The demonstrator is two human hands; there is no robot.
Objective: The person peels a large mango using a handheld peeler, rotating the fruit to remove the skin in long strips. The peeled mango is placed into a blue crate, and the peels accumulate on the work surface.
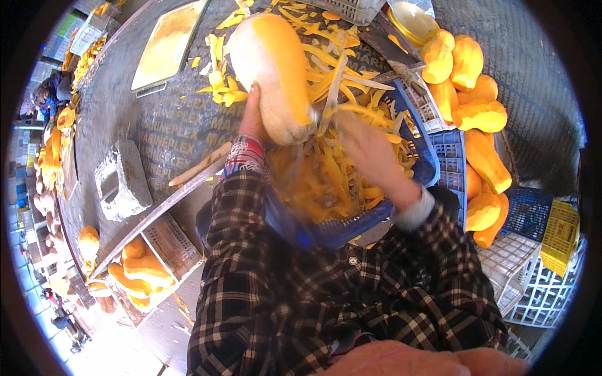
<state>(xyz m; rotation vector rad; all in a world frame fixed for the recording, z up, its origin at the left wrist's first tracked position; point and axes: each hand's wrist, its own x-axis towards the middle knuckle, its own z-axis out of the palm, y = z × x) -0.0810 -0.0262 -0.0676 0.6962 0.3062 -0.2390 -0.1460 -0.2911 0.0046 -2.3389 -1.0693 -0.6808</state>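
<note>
A large butternut squash (268,61), pale tan on one side and peeled to bright orange on the other, lies tilted with its narrower end towards me. My left hand (252,117) grips its left side near that end, thumb up along the skin. At the squash's right edge my right hand (364,148) is blurred by motion. It appears closed on a small peeler (312,115), of which only a shiny blur shows. Beneath both hands, a blue plastic basket (430,162) holds a heap of peel strips (334,174).
More peelings (324,42) litter the dark printed table cover (164,117). A cleaver (383,47) lies at the upper right, beside peeled squashes (479,113) piled over crates. Left are a metal-edged tray (169,44), a foam block (124,181) and a crate of squashes (171,246).
</note>
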